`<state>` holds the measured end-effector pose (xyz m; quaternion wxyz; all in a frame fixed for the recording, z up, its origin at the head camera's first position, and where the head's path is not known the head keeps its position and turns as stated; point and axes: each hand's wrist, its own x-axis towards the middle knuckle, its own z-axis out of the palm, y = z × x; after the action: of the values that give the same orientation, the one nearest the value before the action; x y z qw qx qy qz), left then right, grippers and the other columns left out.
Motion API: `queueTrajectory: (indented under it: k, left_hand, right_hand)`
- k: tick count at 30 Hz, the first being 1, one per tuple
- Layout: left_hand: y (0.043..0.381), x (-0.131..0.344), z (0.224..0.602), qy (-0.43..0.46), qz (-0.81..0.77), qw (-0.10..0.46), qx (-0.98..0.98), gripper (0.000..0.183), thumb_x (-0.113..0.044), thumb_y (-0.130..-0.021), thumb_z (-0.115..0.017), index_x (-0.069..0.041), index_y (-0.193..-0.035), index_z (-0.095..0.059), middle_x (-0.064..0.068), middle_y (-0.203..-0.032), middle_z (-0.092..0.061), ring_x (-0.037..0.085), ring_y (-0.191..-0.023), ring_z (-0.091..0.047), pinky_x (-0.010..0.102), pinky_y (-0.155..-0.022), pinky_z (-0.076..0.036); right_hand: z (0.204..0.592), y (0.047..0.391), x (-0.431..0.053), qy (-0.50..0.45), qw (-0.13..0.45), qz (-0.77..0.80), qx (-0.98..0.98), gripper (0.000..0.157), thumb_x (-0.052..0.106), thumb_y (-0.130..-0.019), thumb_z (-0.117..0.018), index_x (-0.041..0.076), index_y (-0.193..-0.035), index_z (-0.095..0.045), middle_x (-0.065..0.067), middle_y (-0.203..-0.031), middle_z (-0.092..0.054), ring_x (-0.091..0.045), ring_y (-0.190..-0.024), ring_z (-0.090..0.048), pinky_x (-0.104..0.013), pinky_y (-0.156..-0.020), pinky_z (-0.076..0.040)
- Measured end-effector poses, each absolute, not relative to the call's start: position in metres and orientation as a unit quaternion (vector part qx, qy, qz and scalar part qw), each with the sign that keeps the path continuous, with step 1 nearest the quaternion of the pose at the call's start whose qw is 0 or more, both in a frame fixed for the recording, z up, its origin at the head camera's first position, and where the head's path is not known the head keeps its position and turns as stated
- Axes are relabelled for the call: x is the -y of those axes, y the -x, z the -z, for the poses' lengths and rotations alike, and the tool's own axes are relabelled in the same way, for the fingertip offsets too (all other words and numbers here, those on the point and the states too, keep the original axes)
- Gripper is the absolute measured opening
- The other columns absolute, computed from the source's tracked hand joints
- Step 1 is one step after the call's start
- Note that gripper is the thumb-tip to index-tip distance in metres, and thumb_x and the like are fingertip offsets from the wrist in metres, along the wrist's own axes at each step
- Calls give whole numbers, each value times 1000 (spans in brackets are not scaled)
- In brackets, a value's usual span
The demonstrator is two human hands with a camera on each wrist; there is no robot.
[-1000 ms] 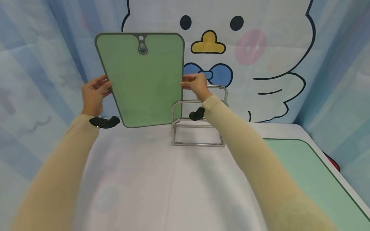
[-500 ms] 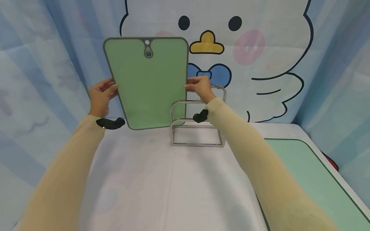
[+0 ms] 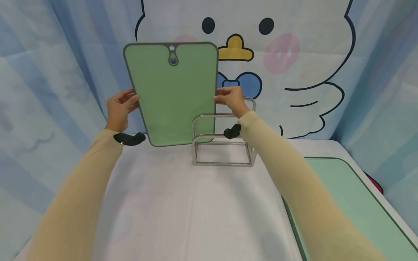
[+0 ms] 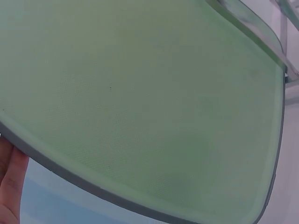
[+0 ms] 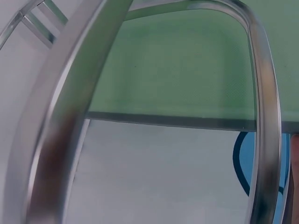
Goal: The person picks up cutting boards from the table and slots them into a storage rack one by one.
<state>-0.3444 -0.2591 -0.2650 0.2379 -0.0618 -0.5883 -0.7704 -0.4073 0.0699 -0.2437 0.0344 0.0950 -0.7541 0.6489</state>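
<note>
A green cutting board (image 3: 173, 98) with a dark grey rim and a teardrop-shaped inset near its top stands upright between both hands. Its left edge is pinched between the thumb and fingers of my left hand (image 3: 120, 110). My right hand (image 3: 231, 99) pinches the opposite edge. The board's lower right part is behind the front loops of a metal rack (image 3: 225, 164); whether its bottom edge touches the rack I cannot tell. In the left wrist view the board's face (image 4: 140, 102) fills most of the picture. A rack loop (image 5: 268, 116) crosses before the board in the right wrist view.
A pale green sheet with a dark border (image 3: 346, 192) lies on the right of the white table (image 3: 196, 210), partly under my right sleeve. Behind the table hangs a cartoon-printed curtain (image 3: 313, 61). Something red (image 3: 375, 183) shows beyond the right table edge.
Both hands have carried the cutting board to the right and slightly down, so more of it lies behind the rack's loops. The rack stays in place.
</note>
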Motion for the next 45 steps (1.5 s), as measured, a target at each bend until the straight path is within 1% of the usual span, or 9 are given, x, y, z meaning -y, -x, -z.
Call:
queueTrajectory:
  k: [6,11,15,20,25,30,34,40,45]
  left_hand:
    - [346,255,262,50,757,217,615,19,-7,-83,-68,-12,-101,-69,-6,-83,-69,5,-73,-68,17,-67,-55]
    - [349,251,260,47,738,201,643,18,-13,-84,-68,-13,-102,-65,-8,-84,-66,4,-76,-66,15,-68,-54]
    - [350,250,261,48,729,195,654,15,-13,-86,-65,-15,-100,-64,-9,-83,-65,3,-76,-65,14,-69,-53]
    - [351,249,261,54,733,187,652,13,-12,-87,-64,-14,-100,-63,-8,-84,-65,3,-76,-65,15,-68,-53]
    - [350,247,259,60,726,183,660,12,-11,-88,-63,-14,-100,-62,-8,-85,-64,4,-76,-64,15,-69,-53]
    - [349,243,258,60,728,181,659,10,-9,-89,-62,-17,-96,-63,-8,-84,-63,4,-76,-64,16,-69,-53]
    - [350,237,259,62,735,174,652,10,-7,-89,-62,-15,-94,-62,-7,-82,-64,5,-74,-64,17,-68,-53]
    - [354,227,260,66,720,174,669,10,-11,-89,-61,-13,-99,-61,-8,-85,-63,5,-77,-64,19,-74,-54]
    - [359,217,260,68,710,171,680,13,-12,-89,-62,-13,-102,-61,-9,-87,-64,4,-79,-65,25,-83,-54]
  right_hand:
    - [242,403,-77,-96,35,-635,766,37,0,-82,-68,-3,-119,-62,-21,-120,-63,-15,-84,-69,-30,-85,-55]
    - [243,403,-82,-101,41,-637,763,36,-1,-82,-68,-4,-118,-62,-22,-119,-63,-11,-78,-68,-34,-88,-54]
    - [244,404,-85,-101,44,-639,761,36,-1,-82,-69,-5,-117,-64,-22,-118,-64,-6,-72,-67,-32,-85,-55]
    - [244,406,-86,-99,45,-638,762,36,-2,-81,-69,-5,-116,-64,-22,-118,-64,-6,-70,-66,-30,-82,-57]
    - [244,407,-89,-93,43,-632,768,36,-1,-81,-69,-3,-116,-64,-22,-118,-64,-6,-71,-67,-31,-83,-56]
    - [242,406,-92,-88,37,-624,776,36,1,-82,-69,-2,-117,-64,-21,-120,-63,-6,-73,-68,-32,-86,-55]
    - [240,405,-98,-81,35,-624,776,37,1,-82,-69,-2,-119,-63,-21,-121,-62,-6,-73,-68,-34,-88,-54]
    - [238,406,-110,-82,40,-628,773,38,-1,-82,-69,-5,-119,-62,-23,-121,-62,-7,-72,-68,-38,-92,-53]
    - [238,405,-121,-75,49,-618,781,37,1,-82,-69,-5,-118,-62,-21,-119,-63,-6,-71,-68,-36,-90,-53]
